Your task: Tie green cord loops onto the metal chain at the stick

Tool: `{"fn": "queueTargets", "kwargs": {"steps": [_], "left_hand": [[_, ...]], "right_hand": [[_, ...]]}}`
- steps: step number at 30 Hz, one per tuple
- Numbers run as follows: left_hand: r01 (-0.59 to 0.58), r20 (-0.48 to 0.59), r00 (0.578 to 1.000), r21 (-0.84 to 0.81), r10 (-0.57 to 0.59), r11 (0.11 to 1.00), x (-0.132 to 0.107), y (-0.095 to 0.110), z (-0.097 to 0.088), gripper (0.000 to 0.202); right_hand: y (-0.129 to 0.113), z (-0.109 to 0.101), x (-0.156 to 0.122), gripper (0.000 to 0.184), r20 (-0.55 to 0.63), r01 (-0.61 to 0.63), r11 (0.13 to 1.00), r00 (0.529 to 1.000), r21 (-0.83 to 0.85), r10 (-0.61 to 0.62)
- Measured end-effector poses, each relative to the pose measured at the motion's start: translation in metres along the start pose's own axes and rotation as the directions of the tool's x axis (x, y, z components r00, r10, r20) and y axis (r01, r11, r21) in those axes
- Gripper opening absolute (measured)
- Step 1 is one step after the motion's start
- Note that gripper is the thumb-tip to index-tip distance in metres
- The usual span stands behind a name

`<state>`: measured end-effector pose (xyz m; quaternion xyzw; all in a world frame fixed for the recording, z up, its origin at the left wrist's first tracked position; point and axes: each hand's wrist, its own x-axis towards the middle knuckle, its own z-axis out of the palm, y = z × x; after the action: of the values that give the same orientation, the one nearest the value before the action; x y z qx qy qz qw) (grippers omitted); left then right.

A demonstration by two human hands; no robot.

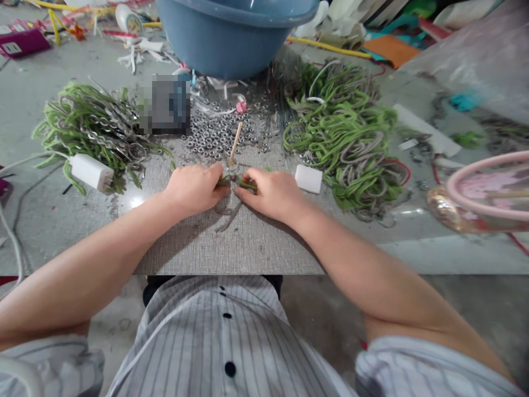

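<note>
My left hand (196, 187) and my right hand (268, 193) meet near the middle of the table, fingers pinched on a short stretch of green and grey cord (232, 180). A loose grey cord end (230, 218) trails from between them toward me. Just beyond my fingers a thin wooden stick (236, 142) stands up at a slant. Many small metal rings (210, 138) lie spread out behind it. What exactly my fingertips press on is partly hidden by the fingers.
A green and grey cord heap with metal chains (103, 127) lies left, another cord pile (347, 132) right. A blue basin (235, 38) stands at the back. A white charger (91, 172), a white block (308, 178) and a pink-rimmed basket (487, 165) sit around. The table's front edge is near me.
</note>
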<state>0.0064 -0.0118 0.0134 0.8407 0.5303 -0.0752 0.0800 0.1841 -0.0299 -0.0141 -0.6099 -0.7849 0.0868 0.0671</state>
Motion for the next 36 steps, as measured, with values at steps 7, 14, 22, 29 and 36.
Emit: {"fn": "queueTargets", "kwargs": {"steps": [7, 14, 22, 29, 36], "left_hand": [[-0.041, 0.031, 0.999, 0.044, 0.039, 0.998, 0.001, -0.003, -0.001, 0.032], [-0.221, 0.117, 0.971, 0.084, 0.211, 0.972, 0.0, -0.008, -0.009, 0.028], [-0.268, 0.161, 0.951, 0.008, 0.264, 0.963, -0.001, -0.015, -0.013, 0.026], [-0.15, 0.248, 0.957, -0.029, 0.152, 0.988, -0.005, -0.02, -0.019, 0.054], [-0.237, 0.261, 0.937, -0.016, 0.233, 0.971, -0.013, -0.024, -0.025, 0.073]], "right_hand": [[0.002, -0.004, 0.001, 0.017, 0.092, 0.027, 0.999, 0.995, 0.039, -0.031], [0.004, -0.011, 0.002, 0.013, 0.19, 0.079, 0.996, 0.978, 0.043, -0.086], [0.002, -0.022, -0.001, 0.009, 0.257, 0.091, 0.994, 0.961, 0.064, -0.104], [0.012, -0.029, 0.001, 0.042, 0.374, 0.088, 0.996, 0.923, 0.027, -0.092], [0.015, -0.034, -0.002, 0.056, 0.416, 0.12, 0.993, 0.903, -0.007, -0.106]]}}
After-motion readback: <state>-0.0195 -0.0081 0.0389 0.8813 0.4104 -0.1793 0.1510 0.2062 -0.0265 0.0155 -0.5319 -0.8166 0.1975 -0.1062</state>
